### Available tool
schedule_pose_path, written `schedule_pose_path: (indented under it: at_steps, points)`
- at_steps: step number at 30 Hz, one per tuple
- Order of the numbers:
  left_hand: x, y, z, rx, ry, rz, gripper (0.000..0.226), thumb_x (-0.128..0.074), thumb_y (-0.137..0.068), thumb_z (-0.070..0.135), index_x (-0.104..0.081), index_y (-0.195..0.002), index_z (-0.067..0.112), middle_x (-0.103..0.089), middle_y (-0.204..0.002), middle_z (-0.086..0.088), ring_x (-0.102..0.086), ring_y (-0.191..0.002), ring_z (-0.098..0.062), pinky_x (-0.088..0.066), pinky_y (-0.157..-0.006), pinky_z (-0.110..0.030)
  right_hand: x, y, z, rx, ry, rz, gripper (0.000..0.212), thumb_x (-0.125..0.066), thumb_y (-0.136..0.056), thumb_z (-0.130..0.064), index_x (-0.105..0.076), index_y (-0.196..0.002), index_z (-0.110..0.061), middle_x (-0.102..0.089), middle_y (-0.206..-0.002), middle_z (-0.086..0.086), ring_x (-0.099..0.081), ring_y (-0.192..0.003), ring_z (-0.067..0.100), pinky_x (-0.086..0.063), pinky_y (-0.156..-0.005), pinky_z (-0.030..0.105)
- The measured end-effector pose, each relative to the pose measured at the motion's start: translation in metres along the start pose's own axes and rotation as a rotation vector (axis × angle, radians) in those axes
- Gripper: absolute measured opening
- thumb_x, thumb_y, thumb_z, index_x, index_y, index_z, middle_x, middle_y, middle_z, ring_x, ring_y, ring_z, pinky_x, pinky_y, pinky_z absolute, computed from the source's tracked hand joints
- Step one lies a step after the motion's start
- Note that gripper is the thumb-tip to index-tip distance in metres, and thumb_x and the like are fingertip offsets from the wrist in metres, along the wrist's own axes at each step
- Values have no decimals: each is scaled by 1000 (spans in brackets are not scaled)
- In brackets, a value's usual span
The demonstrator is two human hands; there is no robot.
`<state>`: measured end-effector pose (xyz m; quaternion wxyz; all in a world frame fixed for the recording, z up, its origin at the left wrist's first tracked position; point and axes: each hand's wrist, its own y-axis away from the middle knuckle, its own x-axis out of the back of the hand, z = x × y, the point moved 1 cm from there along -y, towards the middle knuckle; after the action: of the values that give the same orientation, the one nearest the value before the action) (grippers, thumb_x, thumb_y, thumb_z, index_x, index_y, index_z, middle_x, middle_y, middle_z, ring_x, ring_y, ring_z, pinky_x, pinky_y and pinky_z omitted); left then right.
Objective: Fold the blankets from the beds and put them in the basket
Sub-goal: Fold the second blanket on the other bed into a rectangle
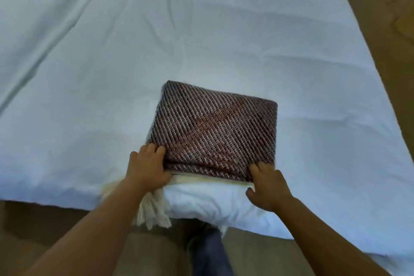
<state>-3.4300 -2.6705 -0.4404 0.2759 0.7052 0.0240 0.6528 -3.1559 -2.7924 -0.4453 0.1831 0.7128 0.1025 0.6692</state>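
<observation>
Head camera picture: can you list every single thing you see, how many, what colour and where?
blanket: one, reddish-brown and white weave, folded, on the bed near its front edge
fringe: one bunch, cream, hanging over the bed's front edge
white bundle: one, white, under the blanket's near edge
sheet: one, pale bluish white, covering the bed
floor: brown, right of and below the bed
trouser leg: one, blue, bottom middle
left hand: one, gripping the blanket's near left corner
right hand: one, gripping the near right corner
</observation>
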Motion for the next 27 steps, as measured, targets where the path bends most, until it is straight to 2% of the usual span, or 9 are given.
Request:
schedule_pose_path:
  at_steps: [2,4,7,9,11,13,17,21,27]
  points:
    - [17,-16,7,14,171,184,47,-38,-63,52,-59,-83,15,-61,-82,-5,-57,-79,-27,-35,-65,-31,14,-12,-1,-17,-149,106,23,-53,-78,-37,-45,-84,-16,-54,-95,6,-52,-92,27,-35,-69,30]
    - [39,-42,18,-5,272,342,37,-42,-68,45,-58,-76,13,-60,-73,-5,-55,-70,-27,-34,-60,-30,35,-34,-2,-40,-287,293,20,-56,-81,-28,-46,-76,-11,-53,-84,10,-51,-82,28,-34,-64,30]
    - [60,-82,47,-120,306,416,37,-46,-88,29,-57,-117,11,-61,-116,-10,-54,-108,-28,-43,-89,-40,60,-76,-20,-17,-414,459,24,-49,-90,-22,-57,-102,-2,-58,-106,17,-51,-103,32,-40,-86,37]
    - [62,-108,70,-161,290,368,50,-36,-95,30,-34,-142,14,-37,-148,-7,-28,-138,-23,-22,-113,-43,68,-109,-40,24,-511,424,47,-35,-96,-30,-44,-133,-2,-44,-141,18,-34,-134,30,-23,-112,38]
    - [56,-132,87,-189,185,318,57,-25,-97,35,-10,-149,17,-8,-158,-3,-1,-146,-20,1,-116,-41,69,-142,-59,93,-523,371,58,-20,-96,-39,-23,-146,-9,-20,-155,10,-11,-145,22,-1,-118,35]
    - [41,-148,86,-146,102,287,61,-21,-97,40,2,-149,19,4,-159,-2,10,-145,-19,9,-113,-42,58,-169,-63,122,-446,308,62,-11,-94,-45,-8,-148,-14,-6,-158,5,3,-146,16,11,-115,32]
    - [-2,-163,60,39,160,273,68,-18,-93,54,5,-148,23,4,-159,-1,6,-145,-19,12,-112,-40,11,-191,-32,96,-215,245,62,-11,-94,-53,9,-145,-24,10,-157,2,16,-141,13,22,-110,32]
    - [-17,-162,58,123,190,312,78,-15,-86,63,6,-148,22,2,-158,-8,5,-145,-23,16,-110,-32,-6,-177,2,-56,-225,313,68,-21,-89,-57,-7,-148,-26,-6,-157,11,-1,-144,24,16,-111,31]
    - [-1,-150,43,313,335,101,71,-16,-92,60,7,-148,24,10,-158,-11,10,-145,-27,7,-114,-47,11,-163,13,-389,-253,136,69,-22,-91,-61,5,-147,-32,12,-158,8,14,-144,29,15,-112,48]
